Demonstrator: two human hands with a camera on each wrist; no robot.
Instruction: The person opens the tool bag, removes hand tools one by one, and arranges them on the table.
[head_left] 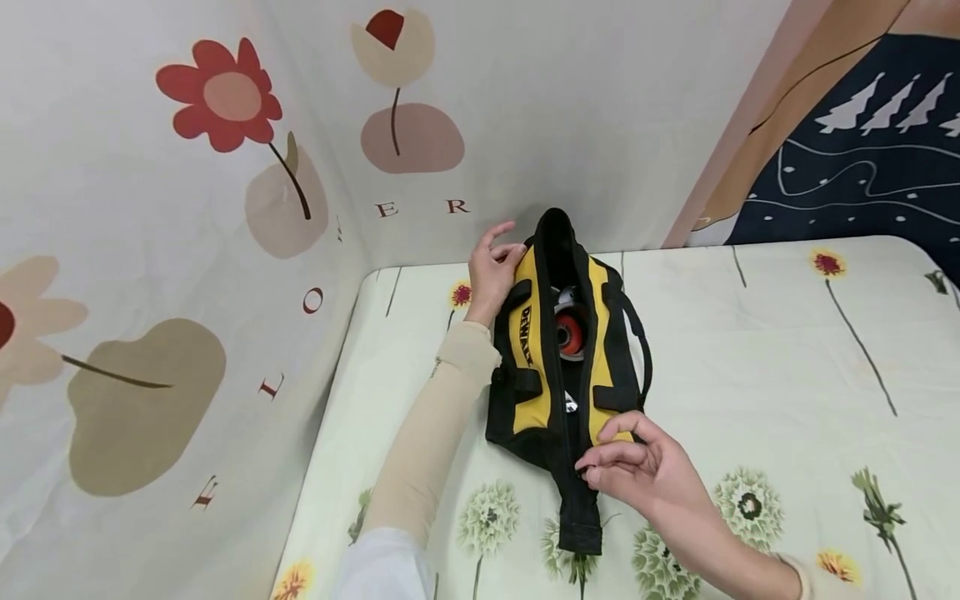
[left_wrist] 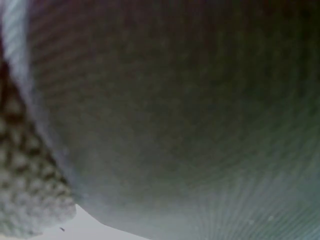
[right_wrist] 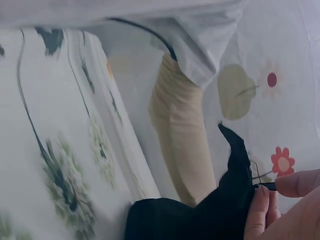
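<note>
A black and yellow DeWalt tool bag (head_left: 528, 333) stands on the flowered table cover, its top unzipped. Inside shows a tool with a red and black round part (head_left: 570, 333); the rest of it is hidden. At the bag's far left edge, my left hand (head_left: 493, 271) holds the fabric, one finger raised. My right hand (head_left: 637, 467) pinches a small dark zipper pull (right_wrist: 265, 186) near the bag's near end, where a black end flap (head_left: 580, 521) sticks out. Sleeve fabric (left_wrist: 160, 120) fills most of the left wrist view.
The table cover (head_left: 720, 350) has printed flowers. A pale fabric wall (head_left: 600, 100) with flower prints and letters rises behind and to the left. A dark panel with white trees (head_left: 847, 167) hangs at the back right. A black carry handle (head_left: 645, 358) bows out from the bag's right side.
</note>
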